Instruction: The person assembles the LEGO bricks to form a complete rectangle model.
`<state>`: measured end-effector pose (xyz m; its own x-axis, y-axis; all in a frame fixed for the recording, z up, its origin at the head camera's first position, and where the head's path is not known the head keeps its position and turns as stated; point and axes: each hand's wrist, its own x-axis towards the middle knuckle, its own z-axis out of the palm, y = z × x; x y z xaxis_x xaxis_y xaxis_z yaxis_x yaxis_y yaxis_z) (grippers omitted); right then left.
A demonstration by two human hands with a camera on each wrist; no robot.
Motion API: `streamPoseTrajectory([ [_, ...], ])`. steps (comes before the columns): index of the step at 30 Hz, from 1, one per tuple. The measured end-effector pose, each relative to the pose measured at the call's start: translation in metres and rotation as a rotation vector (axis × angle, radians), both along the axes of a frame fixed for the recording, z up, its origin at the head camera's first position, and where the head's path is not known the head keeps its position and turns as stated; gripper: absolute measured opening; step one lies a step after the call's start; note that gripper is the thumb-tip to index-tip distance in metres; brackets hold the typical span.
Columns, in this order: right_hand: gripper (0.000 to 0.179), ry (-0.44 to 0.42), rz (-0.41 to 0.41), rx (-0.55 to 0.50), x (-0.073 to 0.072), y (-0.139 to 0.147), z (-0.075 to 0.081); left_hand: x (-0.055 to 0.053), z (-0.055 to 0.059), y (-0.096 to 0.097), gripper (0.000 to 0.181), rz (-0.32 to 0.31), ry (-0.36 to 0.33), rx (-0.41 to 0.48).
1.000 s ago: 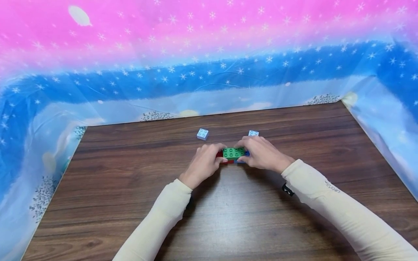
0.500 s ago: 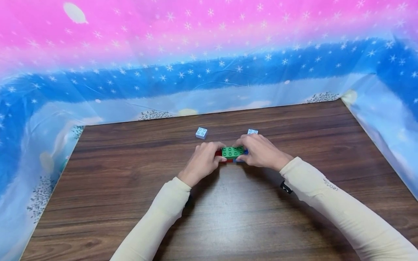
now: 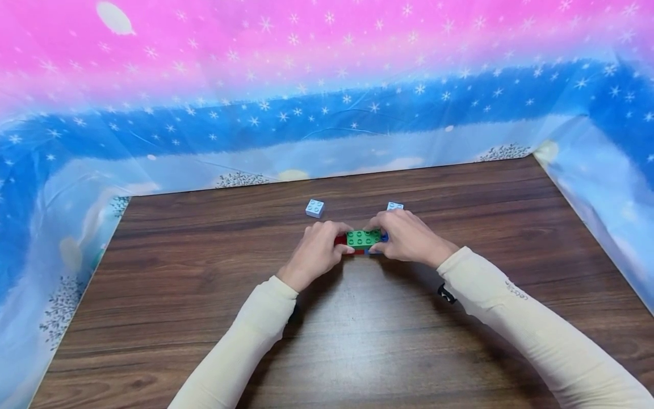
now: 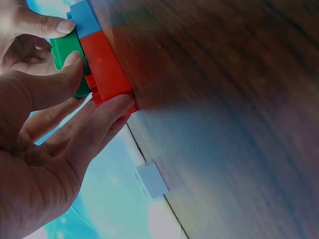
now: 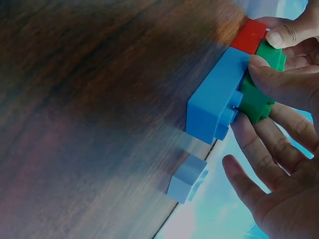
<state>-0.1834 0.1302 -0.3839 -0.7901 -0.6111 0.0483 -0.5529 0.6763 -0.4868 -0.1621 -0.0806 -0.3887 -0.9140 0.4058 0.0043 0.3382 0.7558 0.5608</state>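
Green brick (image 3: 363,238) is pinched between thumbs and fingers by left hand (image 3: 317,251) and right hand (image 3: 411,238), atop red brick (image 4: 106,64), left, and blue brick (image 5: 215,94), right, on the table (image 3: 204,261); barely shifted in the past second, it is seemingly being seated.

Head view: right hand (image 3: 414,240) hides part of one pale brick (image 3: 394,205) and most of the blue brick (image 5: 213,93); left hand (image 3: 315,250) covers much of the red brick (image 4: 107,64). Lettering (image 3: 517,290) on the right sleeve (image 3: 541,326) too small for me to read. Bottom edge cuts the left sleeve (image 3: 240,346).
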Motion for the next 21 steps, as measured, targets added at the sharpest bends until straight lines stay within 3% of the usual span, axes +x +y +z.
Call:
streamPoseTrajectory([
  [10, 0.039, -0.035, 0.030, 0.005, 0.001, 0.006, 0.008, 0.000, -0.002, 0.000, 0.026, 0.010, 0.012, -0.001],
  [21, 0.042, -0.012, -0.119, -0.032, -0.011, 0.032, 0.020, 0.001, -0.001, 0.000, 0.029, 0.002, 0.028, -0.035],
])
